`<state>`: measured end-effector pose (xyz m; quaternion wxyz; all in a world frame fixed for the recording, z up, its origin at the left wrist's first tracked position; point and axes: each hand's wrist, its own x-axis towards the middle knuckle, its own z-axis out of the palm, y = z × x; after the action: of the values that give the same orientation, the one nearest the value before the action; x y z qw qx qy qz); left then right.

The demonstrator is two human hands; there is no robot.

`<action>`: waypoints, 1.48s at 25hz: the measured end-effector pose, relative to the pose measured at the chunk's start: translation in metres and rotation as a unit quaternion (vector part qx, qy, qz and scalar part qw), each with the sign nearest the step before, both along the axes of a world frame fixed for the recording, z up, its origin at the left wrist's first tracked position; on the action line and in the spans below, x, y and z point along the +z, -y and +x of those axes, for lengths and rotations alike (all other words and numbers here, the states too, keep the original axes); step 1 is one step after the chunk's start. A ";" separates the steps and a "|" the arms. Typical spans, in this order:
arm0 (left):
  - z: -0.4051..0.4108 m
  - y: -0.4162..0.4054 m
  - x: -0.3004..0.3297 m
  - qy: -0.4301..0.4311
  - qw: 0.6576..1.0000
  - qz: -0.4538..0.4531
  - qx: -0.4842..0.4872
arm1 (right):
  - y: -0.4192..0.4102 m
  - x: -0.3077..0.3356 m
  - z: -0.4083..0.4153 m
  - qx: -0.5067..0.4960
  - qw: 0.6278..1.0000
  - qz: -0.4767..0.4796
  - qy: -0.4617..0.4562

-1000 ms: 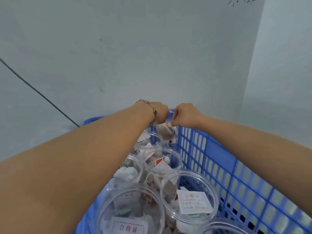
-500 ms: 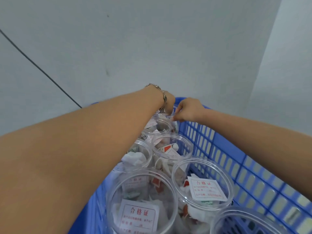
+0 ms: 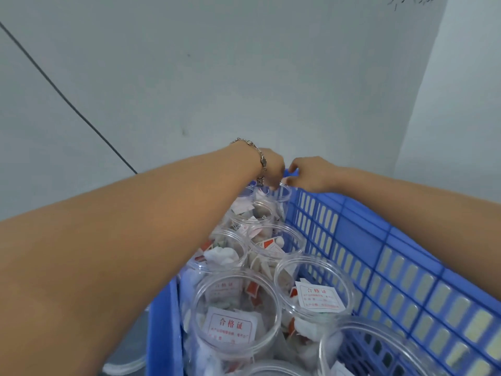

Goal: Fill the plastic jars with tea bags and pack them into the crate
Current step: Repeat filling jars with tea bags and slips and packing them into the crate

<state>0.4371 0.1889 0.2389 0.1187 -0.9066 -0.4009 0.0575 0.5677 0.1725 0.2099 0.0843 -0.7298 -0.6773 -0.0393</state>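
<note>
Pale grey walls meet in a corner behind the blue crate (image 3: 352, 240), and a thin dark cable (image 3: 67, 99) slants down the left wall. Both arms reach to the crate's far end. The left hand (image 3: 271, 169), a bracelet (image 3: 261, 161) at its wrist, has its fingers curled down onto the rim of the farthest jar (image 3: 283, 195); the right hand (image 3: 311, 175) pinches at the same rim from the other side, right beside the crate's far corner. Whether either hand truly grips the jar or only steadies it cannot be told, since the fingertips are hidden.

Compared with half a second ago, the hands sit a little higher over the far rim and the view has tipped, while the jar has stayed in the corner; that suggests the jar is being seated in its place, or just let go.

Nearer the camera, open clear jars stand in two rows, touching one another, filled with tea bags (image 3: 225, 253) and white printed slips (image 3: 230, 325). A near-right jar (image 3: 360, 346) looks mostly unfilled. The packed rows leave little room, so the arms must pass above the open mouths.
</note>
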 end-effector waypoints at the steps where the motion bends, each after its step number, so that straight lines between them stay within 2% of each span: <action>1: -0.010 0.007 0.008 0.014 1.000 0.006 0.001 | 0.006 0.005 -0.004 0.013 1.000 0.010 0.005; 4: -0.061 0.031 0.040 0.055 0.998 0.003 0.040 | 0.034 0.021 -0.024 0.052 0.998 0.037 -0.002; 7: -0.144 0.063 0.069 0.086 0.989 0.000 0.123 | 0.068 0.034 -0.071 0.085 0.990 0.062 -0.090; 9: -0.204 0.092 0.078 0.074 0.980 0.010 0.184 | 0.087 0.045 -0.112 0.120 0.982 0.075 -0.125; 13: -0.302 0.147 0.075 0.048 0.958 0.003 0.283 | 0.112 0.068 -0.200 0.221 0.967 0.052 -0.113; 17: -0.349 0.172 0.056 0.070 0.944 0.003 0.322 | 0.125 0.067 -0.268 0.261 0.964 0.004 -0.048; 19: -0.353 0.174 0.035 0.085 0.944 -0.004 0.319 | 0.123 0.056 -0.287 0.245 0.970 -0.011 0.004; 24: -0.340 0.141 -0.037 0.141 0.938 -0.123 0.291 | 0.093 0.023 -0.311 0.164 0.971 -0.098 0.143; 28: -0.321 0.100 -0.087 0.218 0.926 -0.163 0.261 | 0.065 0.010 -0.324 0.161 0.970 -0.131 0.128; 31: -0.304 0.084 -0.113 0.328 0.901 -0.131 0.254 | 0.051 0.003 -0.322 0.127 0.973 -0.120 0.150; 34: -0.287 0.075 -0.130 0.464 0.844 -0.132 0.235 | 0.044 -0.005 -0.317 0.107 0.972 -0.090 0.188; 37: -0.273 0.067 -0.142 0.538 0.801 -0.155 0.213 | 0.040 -0.012 -0.311 0.084 0.970 -0.085 0.210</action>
<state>0.1637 0.1216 0.0968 -0.2733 -0.6896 -0.5695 -0.3543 0.2569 0.1329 0.1982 -0.1194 -0.6502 -0.7395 -0.1271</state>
